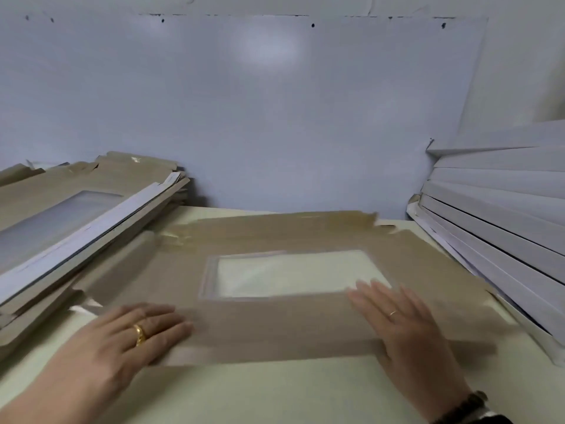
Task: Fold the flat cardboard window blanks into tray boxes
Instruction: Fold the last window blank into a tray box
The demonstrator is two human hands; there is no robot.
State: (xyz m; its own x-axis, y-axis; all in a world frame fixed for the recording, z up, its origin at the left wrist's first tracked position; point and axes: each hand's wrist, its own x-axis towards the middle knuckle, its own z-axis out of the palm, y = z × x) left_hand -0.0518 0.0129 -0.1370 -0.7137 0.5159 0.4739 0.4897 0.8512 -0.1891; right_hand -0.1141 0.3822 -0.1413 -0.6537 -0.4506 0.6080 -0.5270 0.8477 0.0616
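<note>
A flat brown cardboard blank (275, 325) with a clear rectangular window (293, 273) lies on the pale table in front of me. My left hand (137, 332) lies flat on the blank's near left part, fingers straight, a gold ring on one finger. On the near right part, beside the window's corner, my right hand (400, 325) also presses flat with straight fingers. The blank's far flaps (275, 223) look slightly raised and blurred.
A stack of flat brown window blanks (76, 215) sits at the left. Folded white boxes (495, 215) are piled against the wall at the right. A pale blue wall (275, 117) closes the back. The table edge (260, 396) is bare near me.
</note>
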